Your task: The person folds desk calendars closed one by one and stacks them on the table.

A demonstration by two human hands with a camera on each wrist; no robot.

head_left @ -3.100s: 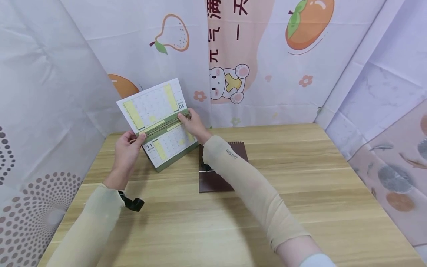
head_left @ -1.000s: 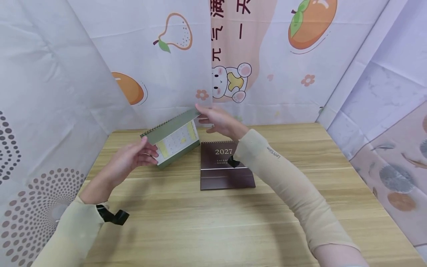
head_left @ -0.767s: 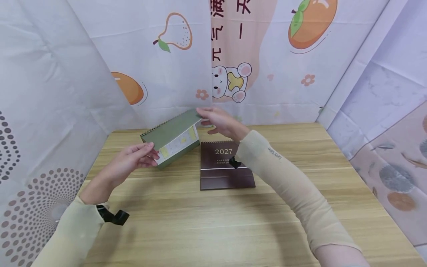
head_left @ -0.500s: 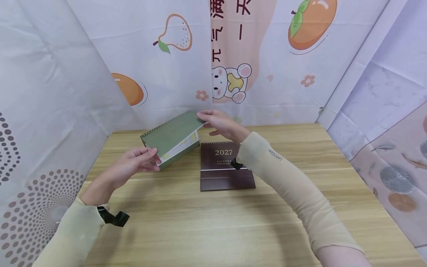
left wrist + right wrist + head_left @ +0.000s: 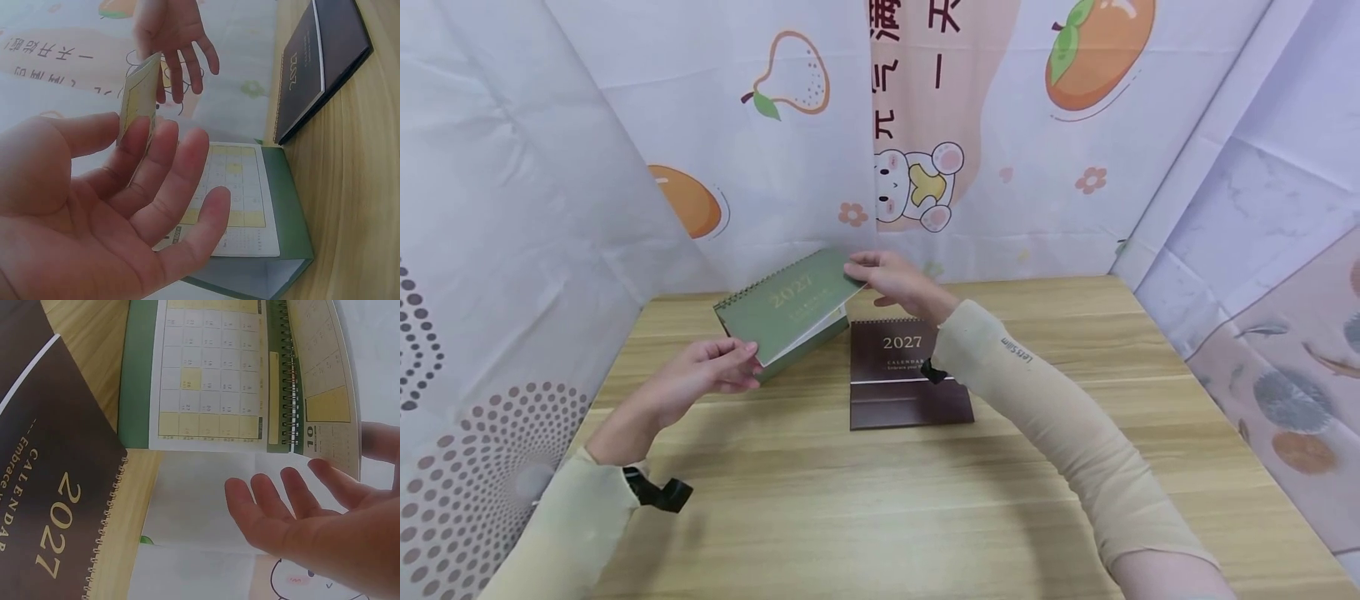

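A green desk calendar stands at an angle at the back left of the table, its spiral binding along the top. Its front cover, with gold "2027" lettering, is raised a little off the pages beneath. My left hand pinches the cover's lower left corner between thumb and fingers. At the right corner, my right hand pinches the cover too, its other fingers loosely spread. In the left wrist view, yellow-marked calendar pages show under the lifted leaves. The right wrist view shows a leaf between my thumb and forefinger.
A dark brown 2027 desk calendar stands just right of the green one, below my right forearm. Both are on a wooden table. A printed cloth hangs behind the table's back edge.
Earlier, both hands held the green calendar at its binding with October and November pages showing. Since then the leaves have been brought over, and the cover has swung down toward me, revealing "2027".
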